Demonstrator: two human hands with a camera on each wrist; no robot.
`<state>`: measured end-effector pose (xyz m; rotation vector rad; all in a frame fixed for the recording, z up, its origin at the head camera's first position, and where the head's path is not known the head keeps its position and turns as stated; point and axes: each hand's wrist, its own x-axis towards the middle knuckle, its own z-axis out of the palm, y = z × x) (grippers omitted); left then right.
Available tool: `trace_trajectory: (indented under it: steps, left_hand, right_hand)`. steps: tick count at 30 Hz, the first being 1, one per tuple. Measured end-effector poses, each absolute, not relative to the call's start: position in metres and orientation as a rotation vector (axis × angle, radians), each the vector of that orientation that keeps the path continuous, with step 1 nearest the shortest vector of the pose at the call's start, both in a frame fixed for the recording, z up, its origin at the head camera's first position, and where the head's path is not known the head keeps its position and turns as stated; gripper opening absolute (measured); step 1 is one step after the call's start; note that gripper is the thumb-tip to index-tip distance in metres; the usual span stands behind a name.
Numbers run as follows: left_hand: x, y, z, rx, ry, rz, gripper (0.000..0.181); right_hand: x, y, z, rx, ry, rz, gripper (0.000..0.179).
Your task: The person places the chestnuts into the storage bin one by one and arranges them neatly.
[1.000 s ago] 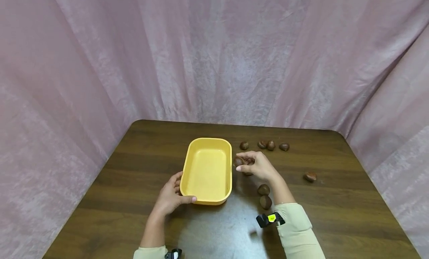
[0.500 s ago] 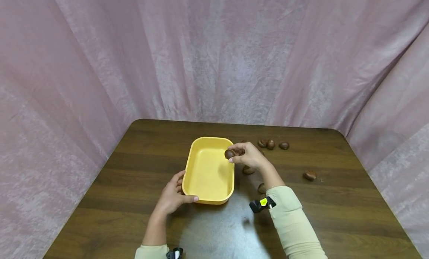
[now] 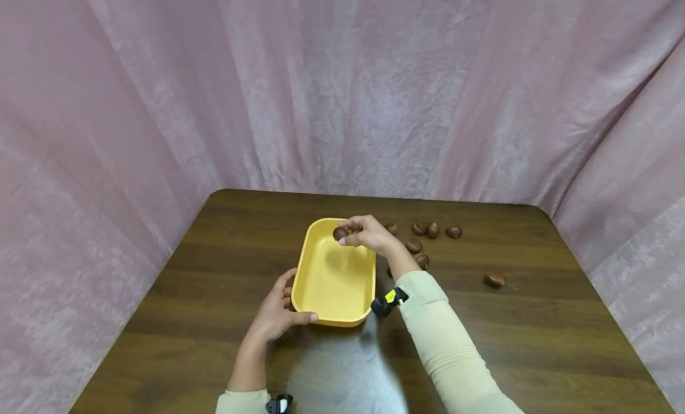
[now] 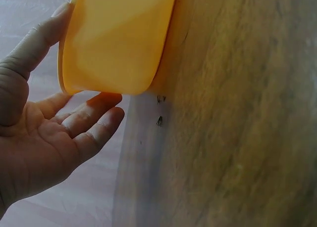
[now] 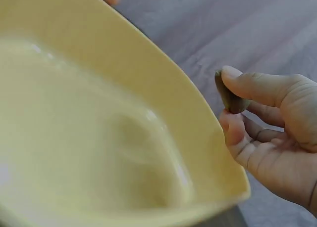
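Note:
A yellow rectangular plastic tub (image 3: pixel 306 265) rests on the wooden table. My left hand (image 3: pixel 274 316) holds its near left corner, thumb on the near wall and fingers along the left side. The left wrist view shows that thumb at the rim of the tub (image 4: pixel 114 44) and the fingers around the corner. Over the tub's far part, my right hand (image 3: pixel 371 234) pinches a chestnut (image 3: pixel 341 234) between thumb and fingertips. In the right wrist view the pinched chestnut (image 5: pixel 229 94) is above the rim. No chestnut shows on the visible part of the tub's floor.
Several loose chestnuts lie right of the tub, among them one chestnut (image 3: pixel 414 245) near the right forearm and another chestnut (image 3: pixel 495 279) farther right. A pink curtain (image 3: pixel 374 104) hangs behind the table (image 3: pixel 535 342).
My right hand has carried the chestnut leftward and away from me, from beside the tub to over its far part. The tub has shifted slightly right, with my left hand still on it.

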<state>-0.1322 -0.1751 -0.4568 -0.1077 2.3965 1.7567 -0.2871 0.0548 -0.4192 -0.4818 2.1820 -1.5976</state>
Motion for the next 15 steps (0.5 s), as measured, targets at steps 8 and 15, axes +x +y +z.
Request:
trace_trajectory:
  steps: [8, 15]
  left_hand:
    - [-0.131, -0.175, -0.456, -0.124, 2.44, 1.685, 0.104]
    - [-0.128, -0.174, -0.459, -0.106, 2.441, 1.704, 0.104]
  right_hand:
    - [-0.3, 0.027, -0.433, -0.335, 2.031, -1.691, 0.036]
    - [-0.293, 0.01, -0.441, -0.161, 2.109, -1.676, 0.042]
